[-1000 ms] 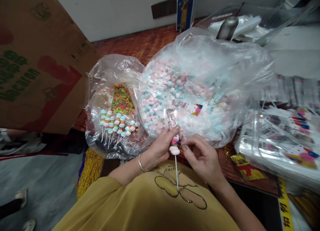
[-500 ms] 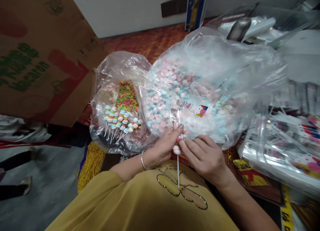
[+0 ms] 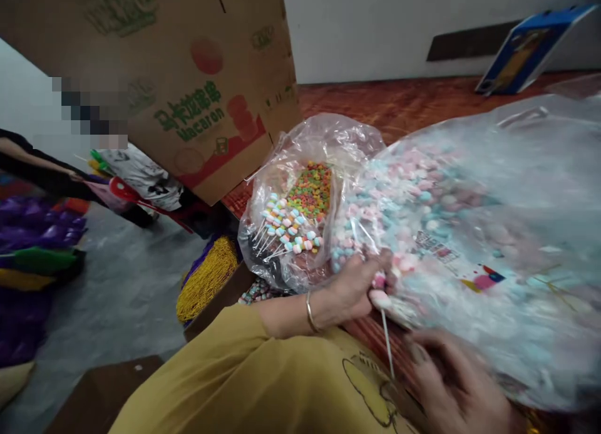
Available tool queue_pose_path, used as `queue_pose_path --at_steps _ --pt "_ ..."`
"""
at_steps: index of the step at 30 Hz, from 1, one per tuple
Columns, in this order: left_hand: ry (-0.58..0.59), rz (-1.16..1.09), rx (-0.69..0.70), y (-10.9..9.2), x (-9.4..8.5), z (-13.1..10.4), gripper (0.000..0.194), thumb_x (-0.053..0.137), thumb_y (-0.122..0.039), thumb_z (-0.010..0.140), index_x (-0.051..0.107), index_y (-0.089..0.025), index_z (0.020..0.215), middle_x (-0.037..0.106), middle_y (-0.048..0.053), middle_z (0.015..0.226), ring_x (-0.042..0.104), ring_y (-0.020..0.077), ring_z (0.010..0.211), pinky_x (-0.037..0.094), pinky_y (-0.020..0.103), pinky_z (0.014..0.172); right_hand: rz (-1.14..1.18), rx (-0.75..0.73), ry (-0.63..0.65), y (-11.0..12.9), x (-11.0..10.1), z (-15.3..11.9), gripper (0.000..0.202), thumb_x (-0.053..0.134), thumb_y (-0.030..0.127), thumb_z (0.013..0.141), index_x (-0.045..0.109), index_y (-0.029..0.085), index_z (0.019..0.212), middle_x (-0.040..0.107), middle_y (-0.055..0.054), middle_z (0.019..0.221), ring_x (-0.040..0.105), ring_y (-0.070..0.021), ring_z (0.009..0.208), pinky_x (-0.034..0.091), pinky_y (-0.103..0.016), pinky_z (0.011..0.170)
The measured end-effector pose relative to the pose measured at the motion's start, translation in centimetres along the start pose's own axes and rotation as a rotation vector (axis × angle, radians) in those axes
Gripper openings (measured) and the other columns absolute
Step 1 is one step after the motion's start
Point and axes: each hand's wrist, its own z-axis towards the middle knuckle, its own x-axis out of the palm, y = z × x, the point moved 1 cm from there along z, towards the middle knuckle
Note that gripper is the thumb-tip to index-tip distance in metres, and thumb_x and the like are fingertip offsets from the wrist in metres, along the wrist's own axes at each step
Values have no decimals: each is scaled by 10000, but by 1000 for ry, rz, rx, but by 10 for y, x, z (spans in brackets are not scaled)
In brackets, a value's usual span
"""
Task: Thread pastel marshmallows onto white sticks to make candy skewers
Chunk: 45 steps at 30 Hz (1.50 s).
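Observation:
My left hand (image 3: 354,287) is closed round the upper part of a candy stick (image 3: 379,298), whose pink and white pieces show between the fingers. Its white stick points down toward my shirt. Lower right, my right hand (image 3: 457,377) is away from the stick, blurred, with thumb and fingers apart and nothing visible between them. A big clear bag (image 3: 469,227) of pink, blue and white candies lies just beyond both hands. Left of it, finished-looking candy skewers (image 3: 286,224) rest on a smaller clear bag (image 3: 347,130) beside colourful ring candies (image 3: 312,186).
A large cardboard box (image 3: 197,64) stands at the back left. Below it are a bundle of gold fringe (image 3: 209,280) and purple items (image 3: 28,233) on the left. Two people stand at the far left. A blue box (image 3: 526,49) is by the wall.
The view has swung left, bringing the people and purple items into sight. My right hand has let go of the candy stick and moved down and right; my left hand keeps holding it.

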Motion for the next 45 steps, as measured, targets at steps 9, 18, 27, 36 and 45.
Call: queue_pose_path --at_steps 9,18,27,36,45 --pt "-102 -131 240 -9 4 13 461 775 -553 765 603 -182 977 559 -21 737 537 75 551 428 187 507 -256 59 -164 -15 45 -6 266 454 264 1038 645 158 1190 773 -86 973 728 -194 811 519 -262 692" --pt "-70 -80 199 7 11 9 357 751 -467 824 604 -165 946 547 -25 675 521 72 539 436 186 530 -785 -298 -318 -17 57 1 213 512 161 1005 653 50 1119 637 -41 582 555 -166 491 357 -303 521" --pt "41 -90 150 -17 8 24 472 907 -293 638 642 -178 1012 621 -27 800 598 75 618 496 212 618 -578 -126 -350 -21 49 2 203 509 245 1029 674 128 1041 693 -37 674 587 -144 521 377 -274 537" --pt "108 -21 118 0 18 21 495 891 -432 681 624 -175 1010 407 -97 638 378 21 488 410 179 540 558 545 -155 -16 45 6 315 485 464 998 614 195 898 418 84 450 313 -87 337 271 -235 390" --pt "86 45 130 19 22 18 402 837 -439 748 579 -176 907 470 -79 643 454 45 516 449 195 603 -68 255 -372 -28 51 4 226 546 355 982 663 171 923 534 19 528 461 -121 451 337 -262 480"
